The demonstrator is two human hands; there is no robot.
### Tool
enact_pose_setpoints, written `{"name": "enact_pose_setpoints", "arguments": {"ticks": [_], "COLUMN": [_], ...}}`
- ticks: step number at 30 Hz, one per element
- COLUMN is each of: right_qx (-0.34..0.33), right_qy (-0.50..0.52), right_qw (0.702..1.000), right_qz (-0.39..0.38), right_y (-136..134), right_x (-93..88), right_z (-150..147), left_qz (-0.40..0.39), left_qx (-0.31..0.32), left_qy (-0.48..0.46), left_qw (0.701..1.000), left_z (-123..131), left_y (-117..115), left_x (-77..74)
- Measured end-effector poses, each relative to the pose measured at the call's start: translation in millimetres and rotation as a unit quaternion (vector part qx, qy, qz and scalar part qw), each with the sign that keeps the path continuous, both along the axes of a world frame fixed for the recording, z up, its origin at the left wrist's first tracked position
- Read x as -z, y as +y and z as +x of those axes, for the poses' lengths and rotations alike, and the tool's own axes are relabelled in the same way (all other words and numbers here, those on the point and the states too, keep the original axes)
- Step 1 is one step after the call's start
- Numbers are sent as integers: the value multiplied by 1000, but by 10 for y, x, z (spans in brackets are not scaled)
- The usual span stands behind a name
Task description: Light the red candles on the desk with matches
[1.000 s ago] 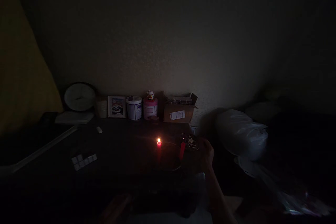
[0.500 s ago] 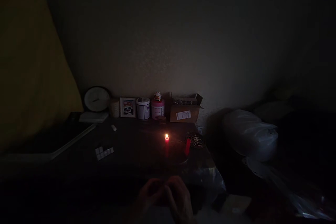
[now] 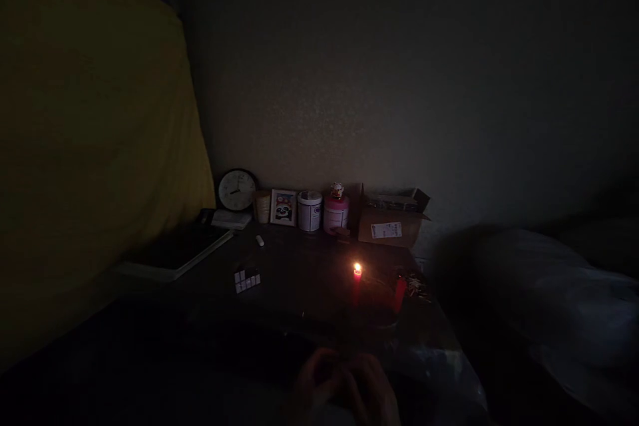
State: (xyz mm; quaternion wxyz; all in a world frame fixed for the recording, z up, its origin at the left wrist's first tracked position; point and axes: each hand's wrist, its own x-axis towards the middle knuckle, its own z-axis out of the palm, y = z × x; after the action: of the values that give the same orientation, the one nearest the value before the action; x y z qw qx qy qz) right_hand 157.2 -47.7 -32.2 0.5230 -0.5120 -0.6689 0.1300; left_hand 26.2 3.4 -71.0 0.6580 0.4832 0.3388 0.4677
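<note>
Close to the dark table's near edge, my left hand [image 3: 315, 378] and my right hand [image 3: 373, 386] meet with bent fingers pressed together. Both look closed, but deep shadow hides whatever lies between the fingertips. Just beyond them a red candle [image 3: 357, 283] stands upright and burns with a small flame. To its right is a second red candle [image 3: 400, 294], slightly tilted and unlit. Behind that one lies a pile of thin sticks, perhaps matches [image 3: 417, 286].
Along the wall stand a clock [image 3: 237, 190], a framed panda picture [image 3: 283, 208], a white tub [image 3: 309, 212], a pink tub [image 3: 336, 214] and an open cardboard box [image 3: 387, 226]. Pale square pieces [image 3: 247, 281] lie left of the candles. A yellow curtain [image 3: 100, 146] hangs at left.
My view has turned left, so everything sits farther right in the picture. My hands stay together in front of the candles, with fingers still bent.
</note>
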Motion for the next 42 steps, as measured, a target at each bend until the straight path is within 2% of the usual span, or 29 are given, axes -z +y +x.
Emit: {"name": "enact_pose_setpoints", "arguments": {"ticks": [7,11,18,24,28,32,37,40,42], "right_qx": [1,3,15,34,25,33,21,12,15], "right_qy": [9,-12,-65,-111,-110,-77,24,74,86], "right_qw": [1000,1000,998,993,994,997,999,996,995], "right_qz": [-1,0,5,14,9,2,-32,-46,-52], "right_y": [-7,21,63,96,104,97,93,95,91], "right_x": [-25,4,85,183,181,142,153,158,145], "right_z": [-8,19,78,119,113,75,-17,-72,-94], "left_qz": [20,11,6,14,33,-2,39,40,37], "left_qx": [-22,-45,-23,-46,-27,-25,-18,8,-1], "left_qy": [6,5,-7,3,-31,-30,-41,-36,-33], "left_qw": [1000,999,1000,999,999,999,998,999,999], "left_z": [42,60,81,61,39,37,-22,-59,-68], "left_y": [-25,19,119,101,100,129,128,128,130], "left_x": [-47,36,183,126,113,131,96,60,39]}}
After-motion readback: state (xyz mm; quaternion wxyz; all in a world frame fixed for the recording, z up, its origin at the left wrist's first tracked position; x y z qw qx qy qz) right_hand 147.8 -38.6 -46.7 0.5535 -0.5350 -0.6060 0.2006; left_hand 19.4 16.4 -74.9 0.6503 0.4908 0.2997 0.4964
